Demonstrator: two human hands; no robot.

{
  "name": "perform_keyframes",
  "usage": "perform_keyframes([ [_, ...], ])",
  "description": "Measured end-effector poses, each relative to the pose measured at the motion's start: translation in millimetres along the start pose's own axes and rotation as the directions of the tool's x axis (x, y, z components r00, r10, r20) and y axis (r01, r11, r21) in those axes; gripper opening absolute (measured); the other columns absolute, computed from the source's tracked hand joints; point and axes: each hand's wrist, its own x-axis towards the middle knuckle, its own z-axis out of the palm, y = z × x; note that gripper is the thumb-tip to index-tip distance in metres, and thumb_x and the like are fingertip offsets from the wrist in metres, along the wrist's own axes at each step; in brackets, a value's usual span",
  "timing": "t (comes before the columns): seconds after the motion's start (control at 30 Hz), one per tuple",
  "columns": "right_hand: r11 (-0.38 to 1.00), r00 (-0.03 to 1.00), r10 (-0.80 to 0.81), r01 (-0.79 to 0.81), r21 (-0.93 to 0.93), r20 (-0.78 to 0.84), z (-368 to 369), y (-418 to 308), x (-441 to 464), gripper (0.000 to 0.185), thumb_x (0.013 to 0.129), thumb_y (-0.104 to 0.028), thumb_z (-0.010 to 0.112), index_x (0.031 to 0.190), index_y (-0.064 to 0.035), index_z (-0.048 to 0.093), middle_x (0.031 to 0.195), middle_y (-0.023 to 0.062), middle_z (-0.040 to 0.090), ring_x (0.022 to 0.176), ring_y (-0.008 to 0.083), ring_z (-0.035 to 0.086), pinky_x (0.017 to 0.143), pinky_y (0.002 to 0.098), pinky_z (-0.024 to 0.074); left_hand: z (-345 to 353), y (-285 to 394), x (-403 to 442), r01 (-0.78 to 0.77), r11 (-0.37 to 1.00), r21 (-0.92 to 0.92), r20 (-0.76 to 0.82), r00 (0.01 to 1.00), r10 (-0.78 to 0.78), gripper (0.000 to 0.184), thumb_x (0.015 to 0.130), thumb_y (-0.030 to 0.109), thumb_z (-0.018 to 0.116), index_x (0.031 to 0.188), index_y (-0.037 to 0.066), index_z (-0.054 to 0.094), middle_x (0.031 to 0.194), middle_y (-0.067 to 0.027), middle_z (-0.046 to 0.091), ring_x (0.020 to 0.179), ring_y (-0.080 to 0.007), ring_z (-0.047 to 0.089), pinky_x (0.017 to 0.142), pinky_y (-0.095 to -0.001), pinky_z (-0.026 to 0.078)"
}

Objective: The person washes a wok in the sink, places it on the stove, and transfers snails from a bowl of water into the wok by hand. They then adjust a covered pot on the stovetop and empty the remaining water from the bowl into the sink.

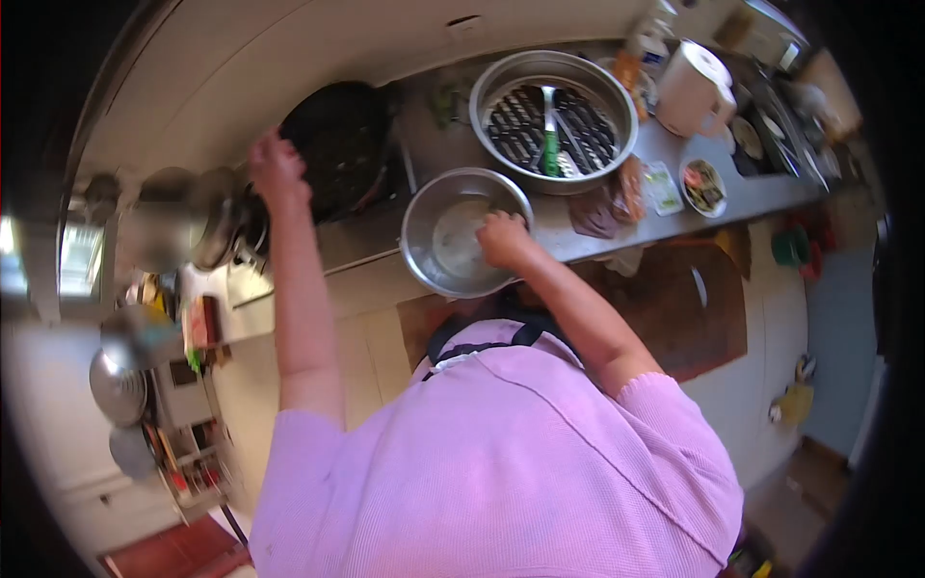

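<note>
My right hand (503,241) reaches over the near right rim of a metal bowl (419,252), its fingers curled inside. What they grip, if anything, is hidden. A little pale, cloudy liquid seems to lie in the bowl. On the left, my left hand (277,171) is raised at the left edge of a large dark wok (337,125). That hand is blurred, and whether its fingers hold anything cannot be made out. The inside of the wok is dark, with its contents unclear.
Behind the bowl stands a wide steel pan (477,120) with dark strips and a green-handled utensil (550,144). Rightward are a paper towel roll (689,91), a small bowl of food (702,188), a clear packet (663,188) and bottles (650,48). Pans (169,217) hang at left.
</note>
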Motion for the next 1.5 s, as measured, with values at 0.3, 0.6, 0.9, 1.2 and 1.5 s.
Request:
perform_keyframes([
  [0.3,0.667,0.608,0.602,-0.027,0.745,-0.518,23.2,13.6,-65.8,0.038,0.077,-0.021,0.065,0.108,-0.0025,0.055,0.100,0.0171,0.057,0.087,0.0316,0.059,0.078,0.0388,0.0471,-40.5,-112.8,26.0,-0.642,0.292,0.709,0.615,0.765,0.188,0.051,0.082,0.033,0.060,0.122,0.005,0.047,0.128,-0.0243,0.039,0.118,-0.0364,0.040,0.097,-0.0398,0.035],
  [0.6,-0.606,0.746,0.378,-0.248,0.756,0.548,83.2,-39.4,-52.2,0.047,0.081,-0.029,0.057,0.114,0.0032,0.049,0.093,0.0165,0.061,0.075,0.0253,0.063,0.063,0.0381,0.0530,-23.1,-129.3,-161.5,-0.228,0.870,0.436,0.632,0.766,-0.116,0.020,0.089,0.022,0.054,0.080,0.004,0.059,0.066,-0.0059,0.057,0.060,-0.0140,0.055,0.057,-0.0279,0.043],
  [0.9,-0.719,0.741,0.490,0.045,0.693,0.460,108.2,-69.8,-99.3,0.032,0.080,-0.010,0.048,0.107,0.0074,0.051,0.092,0.0179,0.060,0.080,0.0297,0.063,0.069,0.0441,0.0555,-6.8,-66.6,-199.7,0.076,0.958,0.277,0.693,0.675,-0.254,0.014,0.089,0.017,0.053,0.093,0.006,0.061,0.070,0.0001,0.056,0.060,-0.0053,0.048,0.054,-0.0210,0.039],
  [1.2,-0.769,0.660,0.575,0.235,0.595,0.482,124.6,-44.2,-285.2,0.028,0.079,-0.009,0.052,0.104,0.0040,0.053,0.090,0.0156,0.062,0.078,0.0284,0.064,0.068,0.0450,0.0548,24.0,-82.9,-253.5,0.122,0.961,0.246,0.695,0.669,-0.263,0.016,0.091,0.017,0.052,0.099,0.004,0.059,0.065,0.0042,0.047,0.055,-0.0023,0.041,0.047,-0.0177,0.032],
  [1.5,-0.681,0.275,0.710,0.505,0.531,0.648,197.8,30.2,-505.1,0.028,0.077,-0.009,0.052,0.101,0.0041,0.053,0.085,0.0164,0.061,0.076,0.0316,0.062,0.066,0.0493,0.0514,94.6,-104.0,-322.1,-0.432,0.274,0.859,0.497,0.832,-0.247,0.057,0.079,0.035,0.062,0.129,0.015,0.043,0.138,-0.0159,0.031,0.130,-0.0308,0.025,0.094,-0.0623,0.027],
])
